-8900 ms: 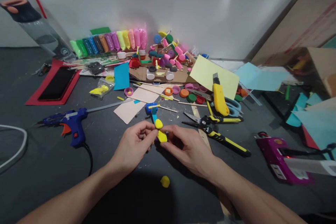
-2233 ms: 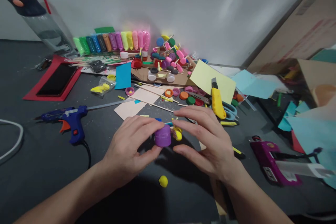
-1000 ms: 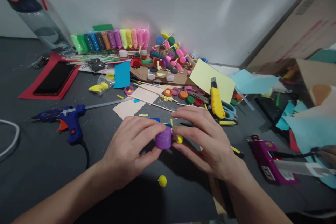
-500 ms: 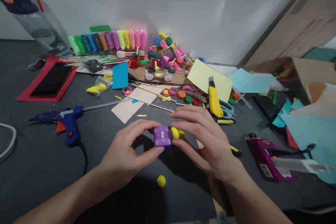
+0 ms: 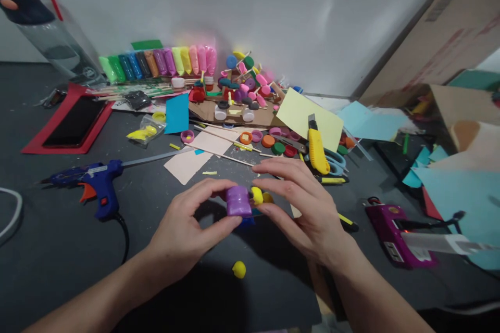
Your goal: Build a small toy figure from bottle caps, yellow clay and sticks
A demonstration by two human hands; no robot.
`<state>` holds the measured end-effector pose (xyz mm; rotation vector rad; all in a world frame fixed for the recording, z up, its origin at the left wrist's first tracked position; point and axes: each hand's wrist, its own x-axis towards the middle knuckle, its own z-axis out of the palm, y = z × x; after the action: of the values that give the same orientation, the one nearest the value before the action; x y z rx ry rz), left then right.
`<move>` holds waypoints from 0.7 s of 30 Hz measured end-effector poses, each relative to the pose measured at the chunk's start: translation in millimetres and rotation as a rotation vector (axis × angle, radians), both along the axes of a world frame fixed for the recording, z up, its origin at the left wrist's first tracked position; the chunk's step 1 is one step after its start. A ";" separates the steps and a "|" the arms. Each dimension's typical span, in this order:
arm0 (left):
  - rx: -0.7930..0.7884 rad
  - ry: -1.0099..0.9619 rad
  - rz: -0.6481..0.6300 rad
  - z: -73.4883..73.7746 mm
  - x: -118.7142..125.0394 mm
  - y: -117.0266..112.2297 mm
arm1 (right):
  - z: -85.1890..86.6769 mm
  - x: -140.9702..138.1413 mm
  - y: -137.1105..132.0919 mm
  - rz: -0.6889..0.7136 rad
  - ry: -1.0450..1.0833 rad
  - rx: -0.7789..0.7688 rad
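My left hand (image 5: 187,213) grips a glossy purple ridged piece (image 5: 238,201) between thumb and fingers, above the dark table. A yellow clay ball (image 5: 257,195) sits at the purple piece's right side. My right hand (image 5: 300,205) closes thumb and index finger around this ball, with the other fingers stretched above. Behind the ball, a darker yellow round part shows beside my right fingertips, and something blue shows beneath the purple piece; both are partly hidden. Another yellow clay ball (image 5: 239,269) lies on the table below my hands.
To the left lies a blue glue gun (image 5: 103,179) with its cord. Bottle caps (image 5: 268,141), sticks and a yellow utility knife (image 5: 318,151) lie beyond my hands. Clay packets (image 5: 160,62) line the back. A purple device (image 5: 398,239) with cables is at right.
The purple piece has turned slightly in my left hand. My right fingers stay at the yellow ball. The whole view has shifted a little.
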<state>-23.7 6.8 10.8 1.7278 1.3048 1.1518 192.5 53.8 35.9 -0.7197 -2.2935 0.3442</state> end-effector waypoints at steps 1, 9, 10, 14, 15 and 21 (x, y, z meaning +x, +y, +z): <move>-0.003 -0.005 -0.003 -0.7 -0.2 0.0 | 0.3 -0.5 -0.1 -0.002 -0.001 -0.002; -0.302 -0.387 -0.018 -11.1 1.3 2.2 | 0.3 3.0 -1.1 -0.043 0.060 -0.006; -0.364 -0.482 -0.025 -12.9 1.7 3.1 | -1.4 4.4 -1.2 -0.075 0.079 -0.018; -0.533 -0.773 -0.001 -16.0 4.4 7.3 | -9.8 8.5 -1.9 -0.251 0.202 -0.129; -0.548 -0.833 0.034 -15.5 5.6 8.5 | -10.6 9.1 -2.9 -0.296 0.250 -0.129; -0.510 -1.063 0.142 -9.2 11.0 14.1 | -0.8 2.2 -22.7 -0.034 0.187 -0.026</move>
<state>-12.7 21.0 1.7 0.4835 0.8971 1.3592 194.7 31.1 35.1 -0.7086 -2.1019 0.4089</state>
